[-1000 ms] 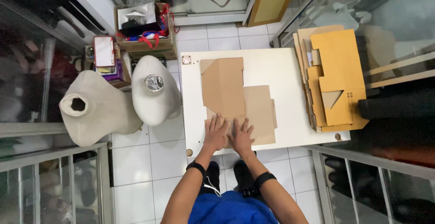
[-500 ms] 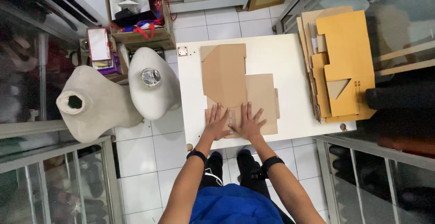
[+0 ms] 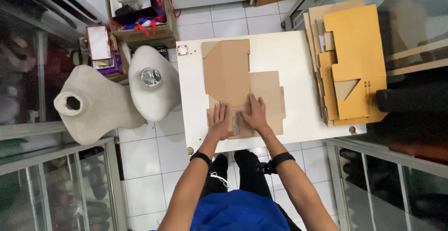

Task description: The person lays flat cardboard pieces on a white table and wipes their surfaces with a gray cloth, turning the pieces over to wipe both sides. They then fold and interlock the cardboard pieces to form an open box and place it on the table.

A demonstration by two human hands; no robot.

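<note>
Red-ribboned carton (image 3: 161, 34) of oddments

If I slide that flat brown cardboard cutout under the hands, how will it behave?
The flat brown cardboard cutout probably slides easily on the smooth white table. Its creased flaps would likely hinge and droop when lifted. It looks light; both the left hand and right hand press it flat.

Bright even overhead light, white table (image 3: 298, 119) near the hands almost glaring, soft faint shadows, sharp focus at centre, dim murky glass reflections and slight wide-angle stretch toward the edges
</note>
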